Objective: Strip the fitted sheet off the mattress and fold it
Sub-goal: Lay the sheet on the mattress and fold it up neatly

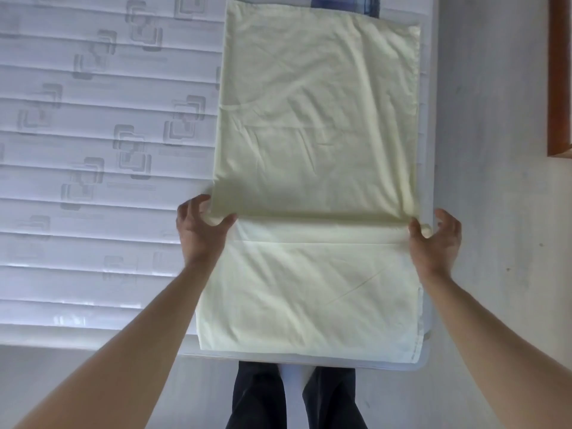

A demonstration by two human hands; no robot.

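Observation:
The pale yellow fitted sheet (315, 119) lies folded into a long strip on the bare white quilted mattress (93, 134), along its right side. A folded edge runs crosswise about two thirds of the way down the strip. My left hand (201, 227) pinches the left end of that edge, thumb over the cloth. My right hand (433, 239) grips the right end of the same edge at the mattress side. The lower layer of the sheet (309, 292) lies flat between my forearms, reaching the mattress's near edge.
Grey floor (495, 181) runs along the right of the bed. A brown wooden frame (560, 72) stands at the far right. A blue patterned cloth (340, 3) peeks out beyond the sheet's far end. My dark trouser legs (263, 397) stand against the mattress's near edge.

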